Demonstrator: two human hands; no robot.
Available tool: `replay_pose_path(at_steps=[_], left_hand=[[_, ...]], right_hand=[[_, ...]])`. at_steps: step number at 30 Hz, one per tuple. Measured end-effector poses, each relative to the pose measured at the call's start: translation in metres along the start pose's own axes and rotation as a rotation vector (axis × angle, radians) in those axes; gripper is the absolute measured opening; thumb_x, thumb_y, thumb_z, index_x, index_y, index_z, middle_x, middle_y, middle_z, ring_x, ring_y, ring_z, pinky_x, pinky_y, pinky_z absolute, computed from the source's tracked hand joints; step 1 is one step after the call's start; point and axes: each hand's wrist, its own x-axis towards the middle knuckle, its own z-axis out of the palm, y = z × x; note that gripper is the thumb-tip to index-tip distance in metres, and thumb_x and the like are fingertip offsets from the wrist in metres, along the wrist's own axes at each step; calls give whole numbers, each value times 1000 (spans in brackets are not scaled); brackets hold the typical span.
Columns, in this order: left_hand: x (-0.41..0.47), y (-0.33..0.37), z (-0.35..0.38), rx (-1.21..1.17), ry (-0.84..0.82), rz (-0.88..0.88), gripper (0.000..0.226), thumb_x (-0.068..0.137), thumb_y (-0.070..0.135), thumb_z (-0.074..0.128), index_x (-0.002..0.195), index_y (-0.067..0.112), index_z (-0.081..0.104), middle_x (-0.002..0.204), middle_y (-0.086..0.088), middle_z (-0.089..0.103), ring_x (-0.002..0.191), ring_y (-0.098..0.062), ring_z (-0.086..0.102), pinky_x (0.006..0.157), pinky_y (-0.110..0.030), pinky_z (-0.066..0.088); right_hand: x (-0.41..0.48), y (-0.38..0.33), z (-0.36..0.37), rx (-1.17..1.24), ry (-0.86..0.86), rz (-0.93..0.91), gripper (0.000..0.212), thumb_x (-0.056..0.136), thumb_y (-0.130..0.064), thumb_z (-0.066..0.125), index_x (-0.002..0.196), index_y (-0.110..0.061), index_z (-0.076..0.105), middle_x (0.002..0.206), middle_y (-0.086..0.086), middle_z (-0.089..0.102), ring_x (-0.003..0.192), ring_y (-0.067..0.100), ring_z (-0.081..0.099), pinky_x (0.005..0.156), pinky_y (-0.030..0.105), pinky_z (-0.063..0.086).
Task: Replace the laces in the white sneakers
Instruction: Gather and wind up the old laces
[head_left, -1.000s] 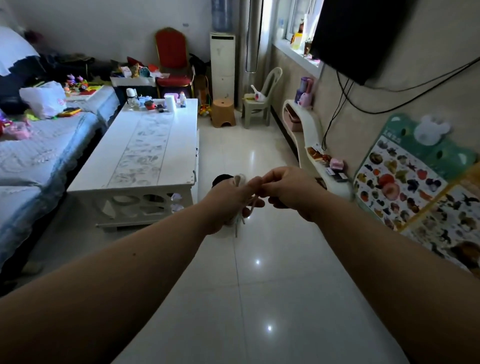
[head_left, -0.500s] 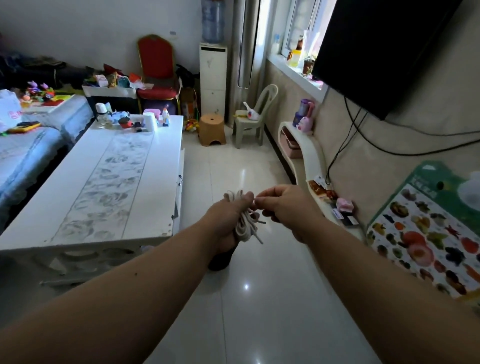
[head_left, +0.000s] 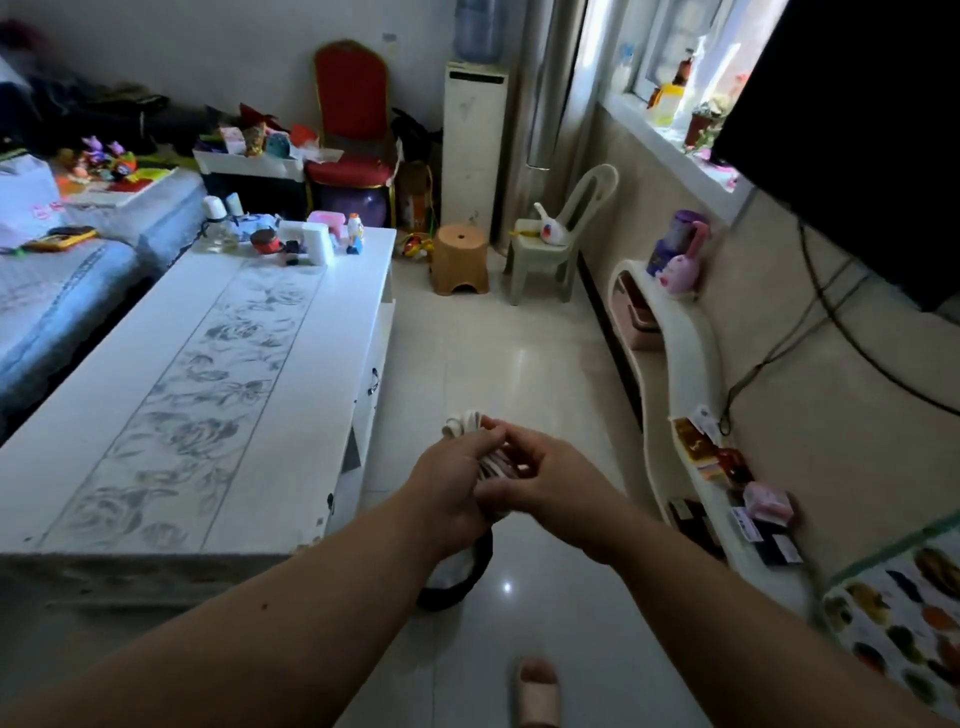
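Observation:
A coiled bundle of white shoelaces (head_left: 464, 423) sticks out above my left hand (head_left: 451, 486), which grips it over the tiled floor. My right hand (head_left: 540, 480) is pressed against the left one, fingers curled onto the lower part of the bundle. A dark-rimmed, shoe-like object (head_left: 460, 579) lies on the floor right below my hands, mostly hidden by my left wrist. No white sneaker shows plainly.
A long white coffee table (head_left: 218, 384) with clutter at its far end stands to the left. A low curved white shelf (head_left: 680, 374) runs along the right wall. A brown stool (head_left: 460, 257), a small plastic chair (head_left: 558, 244) and a pink slipper (head_left: 537, 691) are on the floor.
The view has advanced alongside the table. My hands came lower and closer together; the right hand went from pinching a lace end to closing on the bundle.

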Motion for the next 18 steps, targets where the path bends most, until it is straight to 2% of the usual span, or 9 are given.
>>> replay_pose_path(at_steps=[1,3,5,7,9,12,14,16,18], left_hand=[[19,2,3,-27,51,0,30,93,15,54,120,1,57,99,-17,66,86,-28,68,64,-37,59],[54,6,6,-60,112,16,35,92,17,56,123,1,55,103,-17,65,93,-27,66,73,-39,59],[93,9,9,-23,101,23,40,85,16,63,123,6,54,112,-17,62,106,-29,61,95,-45,48],[124,12,13,76,83,46,43,75,11,70,115,17,54,113,-15,60,110,-31,55,103,-49,37],[151,17,11,206,170,126,52,75,3,68,120,22,49,113,-13,58,106,-31,56,94,-49,43],[178,24,-7,459,304,225,59,82,-7,63,122,34,50,118,-9,59,106,-30,62,87,-45,53],[190,23,-30,723,329,228,46,85,-2,63,111,35,59,112,-10,65,98,-26,66,78,-38,57],[205,14,-60,949,388,138,27,88,7,62,101,30,63,97,-5,68,81,-20,67,64,-28,56],[223,-2,-90,949,478,31,15,92,13,59,99,25,63,91,-3,66,69,-16,61,52,-22,50]], right_hand=[[20,9,-7,-53,-27,-13,67,75,-18,78,131,-38,49,116,-10,66,103,3,62,86,21,51],[55,22,-22,-131,-38,-23,63,78,-20,75,134,-33,50,116,-8,67,105,7,62,92,26,50],[92,39,-47,-142,-44,-15,48,83,-22,69,130,-29,57,111,-6,69,99,7,64,89,28,53],[124,57,-70,-170,-77,0,28,86,-24,65,114,-24,68,94,-5,71,82,5,64,78,27,54],[155,75,-88,-222,-142,-1,18,87,-25,63,102,-21,71,75,-6,66,62,1,56,63,24,49],[196,106,-97,-267,-281,33,19,84,-24,68,103,-22,70,69,-9,62,57,-1,52,58,20,43],[217,129,-93,-251,-357,101,22,82,-23,71,103,-25,68,71,-11,62,59,-1,54,58,18,42],[234,158,-80,-181,-420,222,22,80,-22,74,99,-27,65,75,-7,64,61,3,57,53,16,42],[248,189,-65,-106,-420,342,18,81,-19,73,95,-24,64,80,0,66,62,10,59,48,17,43]])
